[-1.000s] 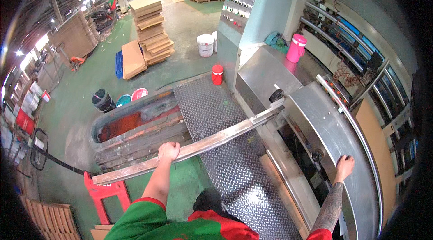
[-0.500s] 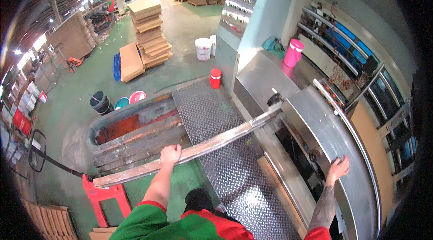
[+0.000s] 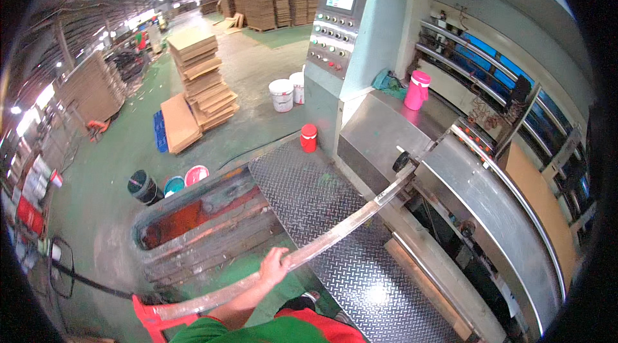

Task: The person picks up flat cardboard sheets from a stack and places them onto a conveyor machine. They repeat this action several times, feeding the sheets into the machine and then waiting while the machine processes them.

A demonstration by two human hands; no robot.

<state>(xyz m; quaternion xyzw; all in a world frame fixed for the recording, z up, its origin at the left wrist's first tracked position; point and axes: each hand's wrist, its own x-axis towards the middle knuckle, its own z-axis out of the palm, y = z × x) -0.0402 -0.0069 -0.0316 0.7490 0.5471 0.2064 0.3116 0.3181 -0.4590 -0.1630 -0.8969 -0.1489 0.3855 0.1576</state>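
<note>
My left hand [image 3: 275,266] is closed over a long, worn, pale bar [image 3: 335,235] that slants across the view. One end of the bar lies over a red metal frame with a long black handle, which looks like a pallet jack [image 3: 147,309]. Its other end reaches the machine's side by a black hand wheel [image 3: 402,161]. Below the bar's middle is a diamond-plate step [image 3: 351,282]. To the right curves a shiny metal machine table [image 3: 489,201]. My right hand is out of view.
A control panel [image 3: 335,27] rises ahead, with a pink jug [image 3: 417,92] on a metal ledge beside it. A red jug [image 3: 309,139] stands on the step's far end. Left are a stained trough [image 3: 170,230], paint buckets [image 3: 196,175] and stacked cardboard [image 3: 203,82].
My right hand has left the metal machine table and gone out of view. My left hand stays on the bar, now lower and further right in the picture. The whole view has shifted.
</note>
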